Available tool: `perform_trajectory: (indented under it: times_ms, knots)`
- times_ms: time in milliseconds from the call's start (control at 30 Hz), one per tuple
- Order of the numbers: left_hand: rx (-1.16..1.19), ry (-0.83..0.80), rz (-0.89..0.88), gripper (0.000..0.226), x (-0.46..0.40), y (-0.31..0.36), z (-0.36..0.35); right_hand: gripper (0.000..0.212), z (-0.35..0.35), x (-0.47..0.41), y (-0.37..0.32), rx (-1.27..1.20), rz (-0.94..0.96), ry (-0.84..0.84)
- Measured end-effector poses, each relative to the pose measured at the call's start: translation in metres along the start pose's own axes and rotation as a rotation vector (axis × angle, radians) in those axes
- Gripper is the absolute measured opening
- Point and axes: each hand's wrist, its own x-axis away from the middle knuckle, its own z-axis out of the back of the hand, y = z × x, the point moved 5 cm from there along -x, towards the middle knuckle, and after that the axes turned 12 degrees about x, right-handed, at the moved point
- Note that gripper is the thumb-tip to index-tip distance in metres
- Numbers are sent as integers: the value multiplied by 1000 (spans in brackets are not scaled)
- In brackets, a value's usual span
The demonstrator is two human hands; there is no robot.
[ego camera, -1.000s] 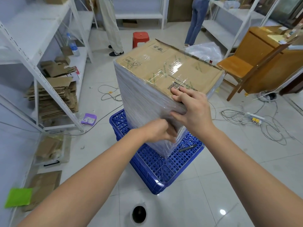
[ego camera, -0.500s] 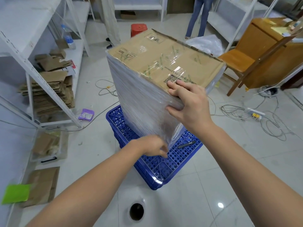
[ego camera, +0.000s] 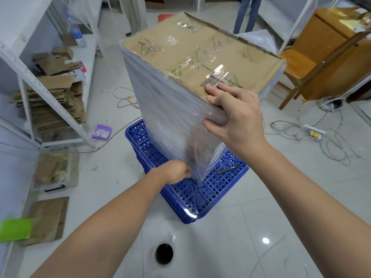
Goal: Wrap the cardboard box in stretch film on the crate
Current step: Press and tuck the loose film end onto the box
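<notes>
Shelving (ego camera: 50,101) beside crate | left hand (ego camera: 176,173) lowered since a second ago, film tail (ego camera: 197,157) pinched at box foot | cardboard box (ego camera: 200,63) stood on blue crate (ego camera: 200,195), sides wrapped | right hand (ego camera: 239,117) clamped on top corner | finish judged near

**Both arms reach forward, hands set high and low**

The right hand (ego camera: 236,117) sits higher, forearm running up from the lower right corner of the view. Its fingers (ego camera: 215,91) lie spread and nearly straight, pointing left, while the thumb (ego camera: 210,125) hooks underneath, apart from them. The left hand (ego camera: 176,173) is lower and nearer the middle, its forearm rising from the bottom left. Its fingers are curled in tight, pinching, knuckles turned upward. Both forearms are bare.
</notes>
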Motion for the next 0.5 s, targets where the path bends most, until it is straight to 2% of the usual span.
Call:
perform_trajectory:
  times_ms: [100, 167, 267, 400, 500]
  knots:
    - [31, -75, -17, 30, 0, 22, -26, 55, 0, -1, 0, -12, -9, 9]
    - [95, -29, 57, 31, -12, 28, -29, 55, 1, 1, 1, -13, -3, 11]
    - [-23, 47, 120, 38, -28, 29, -25, 56, 2, 2, 1, -20, -2, 10]
    - [-106, -24, 238, 40, -32, 8, -45, 55, 1, 2, 1, -23, -11, 15]
    - [-107, 13, 300, 49, -38, -11, -65, 55, 0, 2, 1, -25, -4, 19]
